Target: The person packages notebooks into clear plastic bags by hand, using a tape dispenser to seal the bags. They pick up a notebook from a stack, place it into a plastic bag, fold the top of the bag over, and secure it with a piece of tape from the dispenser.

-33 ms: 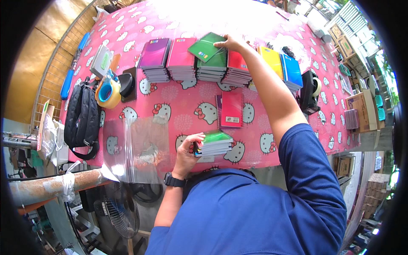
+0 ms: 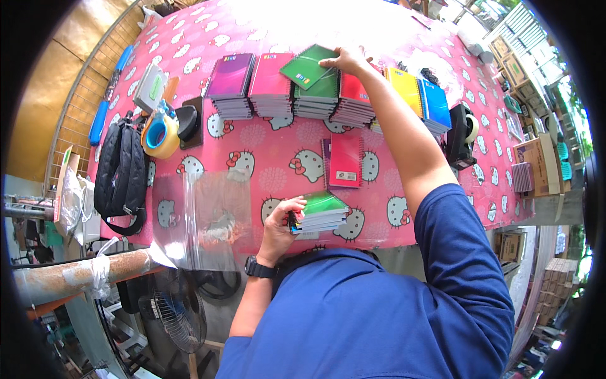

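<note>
Overall, a table (image 2: pixel 252 134) in a pink patterned cover takes up most of the view. Near its left edge lies a black bag (image 2: pixel 117 174); clear plastic sheeting (image 2: pixel 214 215) lies by the near edge, left of centre. Across the middle, a row of spiral notebook stacks, left to right: purple stack (image 2: pixel 230 79), pink stack (image 2: pixel 271 76), green stack (image 2: pixel 319 104), red stack (image 2: pixel 355 95), yellow stack (image 2: pixel 402 88), blue stack (image 2: pixel 434 104). Beside the blue one, a black tape dispenser (image 2: pixel 459 139). Near edge: small bundle of notebooks (image 2: pixel 320 218), green cover uppermost, its left end gripped by the left hand (image 2: pixel 278 227), fingers closed round it. Right hand (image 2: pixel 347 60), arm extended over the row, pinches a green notebook (image 2: pixel 308 66) at its right corner, thumb on the cover, remaining fingers partly hidden; notebook sits tilted over the green stack, contact uncertain. Between row and bundle, a loose pink notebook (image 2: pixel 346 158) overlaps a purple notebook (image 2: pixel 326 158). Smallest noted: black wristwatch (image 2: pixel 260 270), left wrist.
</note>
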